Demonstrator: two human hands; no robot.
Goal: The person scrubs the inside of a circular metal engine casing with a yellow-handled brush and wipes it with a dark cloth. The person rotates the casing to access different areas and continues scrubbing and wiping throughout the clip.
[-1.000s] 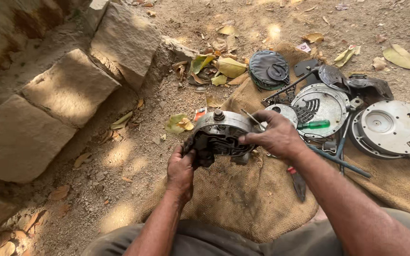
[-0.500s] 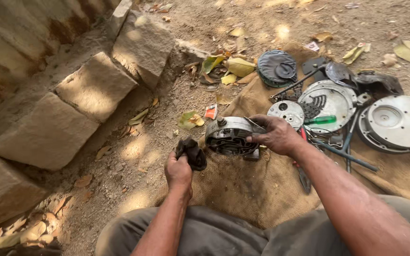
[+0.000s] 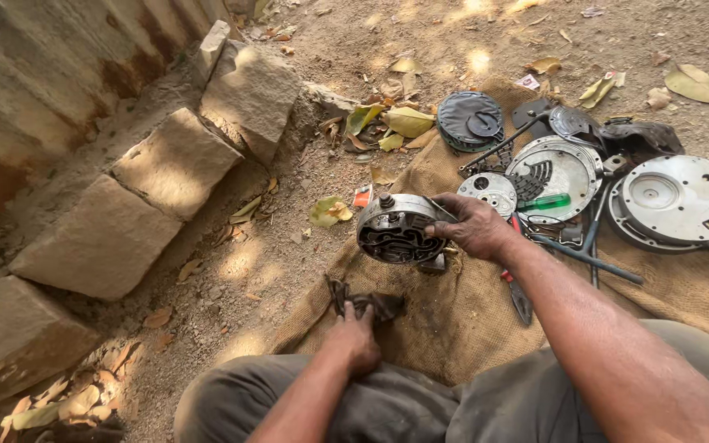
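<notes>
My right hand (image 3: pixel 476 227) grips a round grey metal motor part (image 3: pixel 393 229), tilted on its side above the brown burlap cloth (image 3: pixel 453 320), its dark inner face turned toward me. My left hand (image 3: pixel 356 335) is close to my lap and closed on a dark, greasy rag (image 3: pixel 364 303) that rests on the cloth's near edge. The two hands are apart, with the rag below the metal part.
More parts lie on the cloth to the right: a round silver cover (image 3: pixel 676 201), a ribbed metal disc (image 3: pixel 554 171), a green-handled screwdriver (image 3: pixel 545 202), a black round cap (image 3: pixel 470 120), long rods. Stone blocks (image 3: pixel 178 160) line the left. Dry leaves are scattered on the dirt.
My left hand has pulled away from the metal part toward my lap, taking the rag with it. My right hand keeps its hold and has tilted the part's open face toward me.
</notes>
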